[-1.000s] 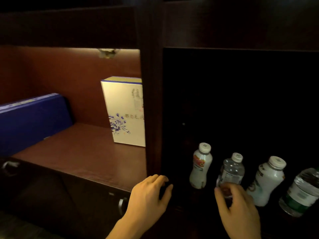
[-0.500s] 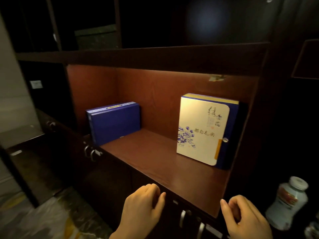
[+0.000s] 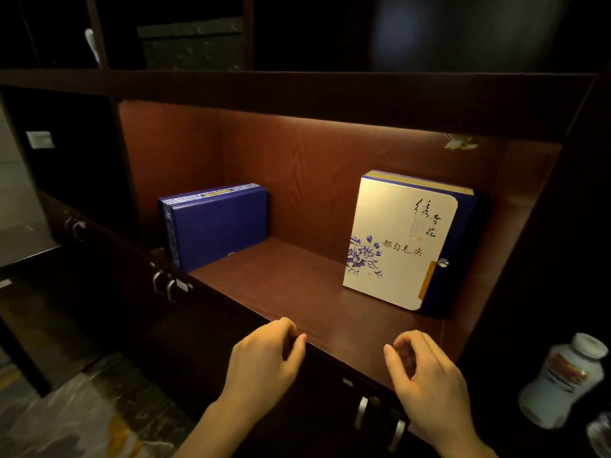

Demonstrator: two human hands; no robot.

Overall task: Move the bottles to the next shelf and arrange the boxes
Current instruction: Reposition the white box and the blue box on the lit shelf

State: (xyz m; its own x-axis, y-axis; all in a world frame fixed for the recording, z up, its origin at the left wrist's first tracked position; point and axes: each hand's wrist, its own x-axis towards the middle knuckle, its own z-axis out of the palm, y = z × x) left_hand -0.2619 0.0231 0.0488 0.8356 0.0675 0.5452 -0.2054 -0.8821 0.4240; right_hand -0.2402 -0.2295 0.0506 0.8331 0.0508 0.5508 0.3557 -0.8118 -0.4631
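Note:
A lit wooden shelf (image 3: 297,292) holds two boxes. A dark blue box (image 3: 218,226) stands on its long edge at the back left. A cream box with blue flowers and black writing (image 3: 396,246) stands upright at the right, against the side wall. In the dark compartment to the right stands a white bottle with a red label (image 3: 558,381); part of a clear bottle (image 3: 600,434) shows below it. My left hand (image 3: 264,361) and my right hand (image 3: 426,378) hover at the shelf's front edge, fingers loosely curled and empty.
Cabinet doors with metal handles (image 3: 168,285) lie below the shelf, more handles (image 3: 380,421) under my right hand. A dark shelf above carries a dark box (image 3: 191,44). Marble floor (image 3: 82,418) shows at the lower left.
The view has swung left from the bottle compartment to the lit shelf. My right hand has left the clear bottle, and both hands now hover at the shelf's front edge.

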